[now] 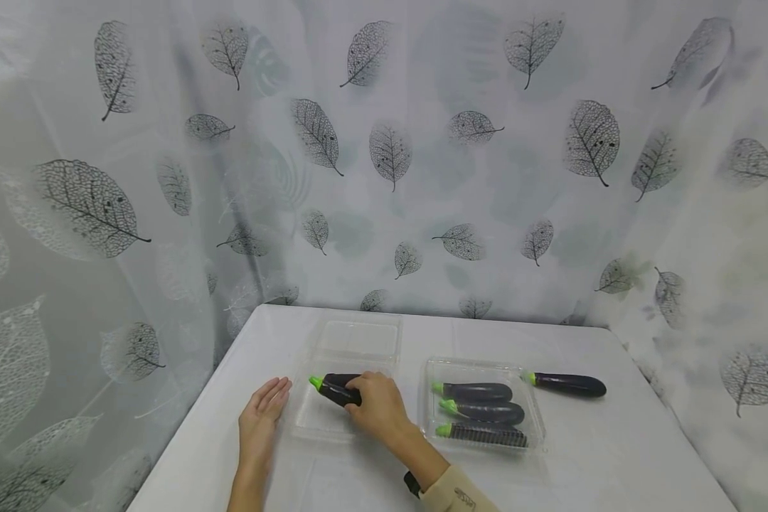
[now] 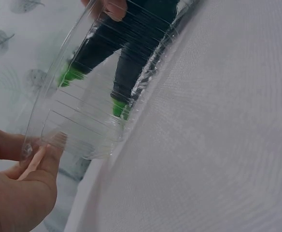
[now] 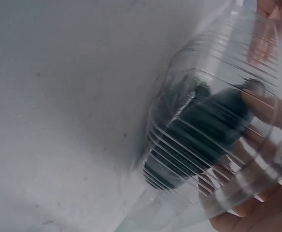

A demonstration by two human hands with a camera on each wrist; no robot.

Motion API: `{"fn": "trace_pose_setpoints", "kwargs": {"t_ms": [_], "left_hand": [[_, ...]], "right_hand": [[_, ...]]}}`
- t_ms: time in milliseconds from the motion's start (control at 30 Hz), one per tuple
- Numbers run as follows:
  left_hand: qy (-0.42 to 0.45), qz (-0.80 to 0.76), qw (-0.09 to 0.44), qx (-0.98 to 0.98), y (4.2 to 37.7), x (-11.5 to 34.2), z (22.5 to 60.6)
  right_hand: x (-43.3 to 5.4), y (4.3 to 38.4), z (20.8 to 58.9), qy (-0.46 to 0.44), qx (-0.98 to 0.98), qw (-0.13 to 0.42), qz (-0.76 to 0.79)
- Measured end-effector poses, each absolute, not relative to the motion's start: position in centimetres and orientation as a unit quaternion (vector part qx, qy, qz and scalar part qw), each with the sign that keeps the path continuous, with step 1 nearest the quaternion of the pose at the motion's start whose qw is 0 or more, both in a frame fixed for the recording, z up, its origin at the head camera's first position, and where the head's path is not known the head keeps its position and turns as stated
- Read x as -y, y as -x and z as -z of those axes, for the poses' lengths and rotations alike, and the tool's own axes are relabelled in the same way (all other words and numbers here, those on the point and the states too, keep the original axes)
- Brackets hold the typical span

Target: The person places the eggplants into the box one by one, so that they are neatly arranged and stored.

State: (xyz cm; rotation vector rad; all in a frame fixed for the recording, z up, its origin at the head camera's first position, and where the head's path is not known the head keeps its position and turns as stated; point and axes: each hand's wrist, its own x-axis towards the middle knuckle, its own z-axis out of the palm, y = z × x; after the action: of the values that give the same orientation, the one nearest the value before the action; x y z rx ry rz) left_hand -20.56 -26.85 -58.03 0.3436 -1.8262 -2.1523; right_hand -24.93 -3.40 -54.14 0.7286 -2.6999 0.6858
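Note:
My right hand (image 1: 377,407) grips a dark purple eggplant (image 1: 336,392) with a green stem, low inside the left clear plastic box (image 1: 320,431). Right behind it in the box lies a second eggplant (image 1: 340,378), partly hidden by the hand. The right wrist view shows the gripped eggplant (image 3: 199,135) through the ribbed clear wall, fingers curled along its side. My left hand (image 1: 262,416) is upright by the box's left side, fingers fairly straight; in the left wrist view its fingertips (image 2: 56,142) are right at the box's rim.
The left box's lid (image 1: 357,337) lies open behind it. To the right stands another clear box (image 1: 427,398) with three eggplants (image 1: 486,412). A loose eggplant (image 1: 569,385) lies beyond it on the white table (image 1: 589,455). Leaf-print curtains (image 1: 422,178) surround the table.

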Motion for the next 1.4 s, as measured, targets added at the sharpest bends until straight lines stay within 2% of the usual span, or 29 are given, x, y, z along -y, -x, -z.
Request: {"fn": "trace_pose_setpoints", "kwargs": {"t_ms": [433, 800, 1100, 1400], "left_hand": [[-0.108, 0.757, 0.164, 0.623, 20.5, 26.6, 57.9], [-0.112, 0.756, 0.16, 0.624, 20.4, 26.6, 58.1], [-0.11, 0.755, 0.15, 0.629, 20.4, 26.7, 57.9], [-0.118, 0.749, 0.146, 0.636, 20.3, 26.7, 57.7]], "right_hand": [[3.5, 25.4, 55.8, -0.251, 0.933, 0.131, -0.221], [2.9, 25.0, 55.5, -0.254, 0.926, 0.147, -0.239], [2.0, 24.2, 53.3, -0.25, 0.923, 0.163, -0.244], [0.7, 23.3, 50.6, -0.266, 0.899, 0.215, -0.275]]}}
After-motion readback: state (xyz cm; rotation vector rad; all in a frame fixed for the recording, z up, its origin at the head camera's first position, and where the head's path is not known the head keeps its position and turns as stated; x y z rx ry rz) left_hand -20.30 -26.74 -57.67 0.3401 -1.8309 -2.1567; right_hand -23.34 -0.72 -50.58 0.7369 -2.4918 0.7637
